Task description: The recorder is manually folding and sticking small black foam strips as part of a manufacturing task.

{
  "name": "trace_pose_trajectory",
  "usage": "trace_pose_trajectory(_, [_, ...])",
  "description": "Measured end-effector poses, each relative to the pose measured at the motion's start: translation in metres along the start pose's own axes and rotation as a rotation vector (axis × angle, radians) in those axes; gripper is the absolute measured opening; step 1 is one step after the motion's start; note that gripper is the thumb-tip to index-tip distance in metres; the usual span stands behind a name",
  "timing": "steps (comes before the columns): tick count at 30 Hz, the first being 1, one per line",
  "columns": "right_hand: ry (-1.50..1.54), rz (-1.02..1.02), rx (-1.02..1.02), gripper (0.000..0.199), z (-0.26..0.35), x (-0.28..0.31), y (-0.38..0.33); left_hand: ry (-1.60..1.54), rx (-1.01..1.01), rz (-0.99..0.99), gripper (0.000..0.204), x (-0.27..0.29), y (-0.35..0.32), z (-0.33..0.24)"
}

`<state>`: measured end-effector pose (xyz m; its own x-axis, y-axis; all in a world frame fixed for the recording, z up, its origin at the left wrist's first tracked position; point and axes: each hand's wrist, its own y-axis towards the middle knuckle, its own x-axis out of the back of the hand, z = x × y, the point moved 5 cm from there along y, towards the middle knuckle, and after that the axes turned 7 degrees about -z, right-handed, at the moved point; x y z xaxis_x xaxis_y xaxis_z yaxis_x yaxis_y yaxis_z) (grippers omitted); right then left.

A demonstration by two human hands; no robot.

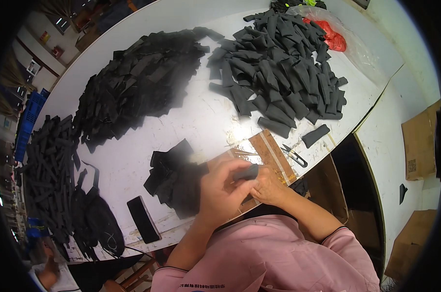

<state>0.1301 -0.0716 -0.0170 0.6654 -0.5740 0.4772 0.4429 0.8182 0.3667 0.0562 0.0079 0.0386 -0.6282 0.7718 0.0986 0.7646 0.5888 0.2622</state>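
Near the table's front edge my hands meet over a small dark grey fabric tube [248,172]. My left hand [221,187] curls its thumb and fingers around one end of it. On the other end, the fingers of my right hand [271,186] are closed. Beneath them lies a brown board [273,155] with light strips and a few thin sticks [245,153]. Just beyond my right hand rest black-handled thread snips [295,155] and a single rolled fabric piece [316,136]. Left of my left hand sits a small heap of flat dark fabric pieces [174,177].
Large piles of dark fabric tubes [284,73], flat pieces [137,80] and narrow strips [47,170] cover the white table. A phone [143,219] and a black bag [96,219] lie at left. Cardboard boxes [420,141] stand right. Another person's arm [49,270] shows lower left.
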Motion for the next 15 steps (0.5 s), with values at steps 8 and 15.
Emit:
trace_pose_trajectory(8, [-0.264, 0.103, 0.188, 0.023, 0.035, 0.019, 0.02, -0.48, -0.169, -0.14, 0.008, 0.025, -0.008, 0.001])
trace_pose_trajectory(15, [-0.156, 0.311, -0.125, 0.025, 0.022, 0.009, 0.018, -0.226, 0.112, -0.339, 0.015, 0.048, -0.014, 0.038])
